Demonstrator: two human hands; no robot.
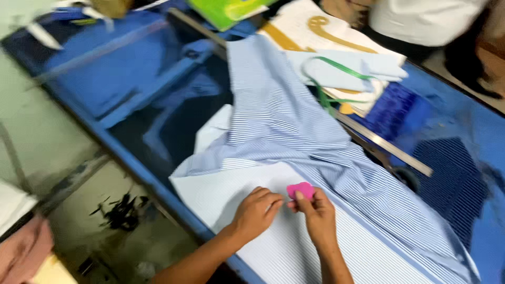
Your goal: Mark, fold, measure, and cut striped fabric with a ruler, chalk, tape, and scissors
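Observation:
A blue-and-white striped cloth lies spread and bunched on a blue-rimmed glass table. My right hand pinches a small pink piece of chalk and holds it against the flat near part of the cloth. My left hand rests right beside it, fingers curled down on the cloth, touching the fabric next to the chalk.
A long metal ruler lies on the table behind the cloth. Pale paper patterns, a green ribbon and a curved yellow ruler are at the back. Another person in white stands beyond the table. Dark scraps lie on the floor.

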